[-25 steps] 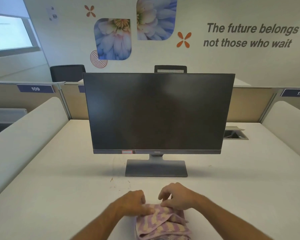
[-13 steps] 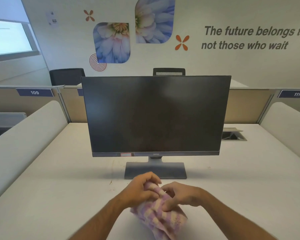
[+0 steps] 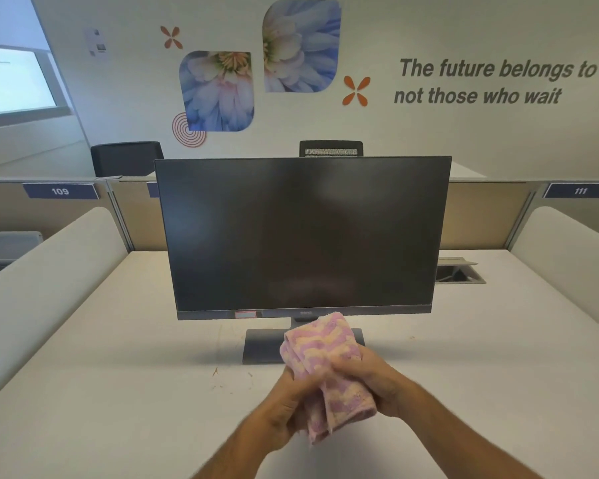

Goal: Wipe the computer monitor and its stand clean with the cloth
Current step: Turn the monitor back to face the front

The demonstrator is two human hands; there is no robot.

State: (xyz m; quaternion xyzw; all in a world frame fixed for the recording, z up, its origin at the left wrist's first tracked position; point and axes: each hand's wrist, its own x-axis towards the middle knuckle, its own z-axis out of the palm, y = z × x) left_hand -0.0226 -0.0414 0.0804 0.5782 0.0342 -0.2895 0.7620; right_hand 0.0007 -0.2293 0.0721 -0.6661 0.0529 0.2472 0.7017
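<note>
At lower centre of the frame: cloth, pink and cream, bunched and lifted off the bench, gripped by both hands. Left hand fingers curled round the lower folds; right hand fingers clenched on the right side. Monitor upright at mid-frame, screen dark; stand below it, partly hidden behind the cloth. No contact with either yet.

Judged step: readying the cloth before wiping. Recommended: fold into a flat pad, no loose tail; begin at upper left of the screen, light overlapping strokes downward; steady the top edge with the free hand against tipping; finish on the stand.
</note>
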